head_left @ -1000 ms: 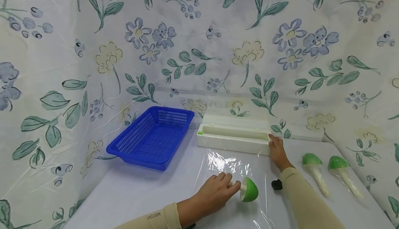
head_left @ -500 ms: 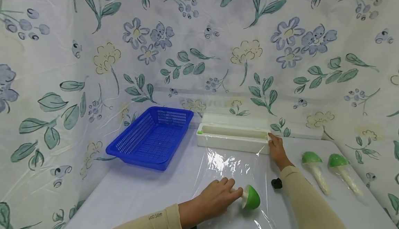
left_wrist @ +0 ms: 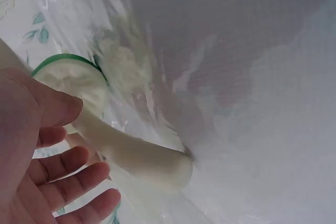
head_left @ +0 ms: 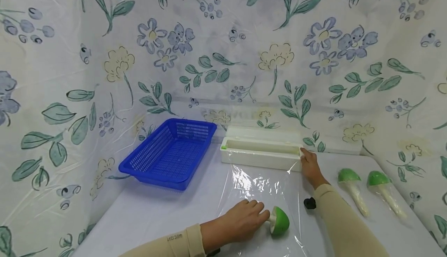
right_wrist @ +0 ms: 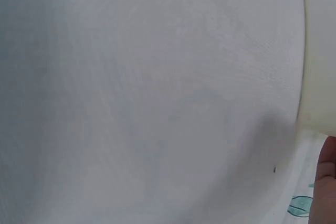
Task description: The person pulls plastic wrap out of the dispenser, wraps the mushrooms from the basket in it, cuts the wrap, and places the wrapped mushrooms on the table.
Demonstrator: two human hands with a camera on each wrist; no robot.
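Observation:
My left hand (head_left: 241, 220) pinches a toy mushroom (head_left: 280, 221) by its pale stem, just behind the green cap. In the left wrist view the thumb and index finger meet at the stem (left_wrist: 142, 161), while the other fingers are loosely bent beside it. The mushroom lies on its side over a sheet of clear cling film (head_left: 244, 183), cap pointing right. That film runs toward me from a long white cling film box (head_left: 260, 160) with its lid raised. My right hand (head_left: 312, 169) grips the box's right end; in the right wrist view only part of the hand shows.
A blue plastic basket (head_left: 183, 181) stands at the back left. Two more green-capped mushrooms, a nearer one (head_left: 354, 195) and one farther right (head_left: 385, 195), lie in clear wrap on the right. A small black object (head_left: 309, 203) sits beside the right sleeve. Floral cloth hangs behind.
The mushroom in my left hand has come down and slightly toward me over the film, its cap tilting. My right hand stays at the end of the box.

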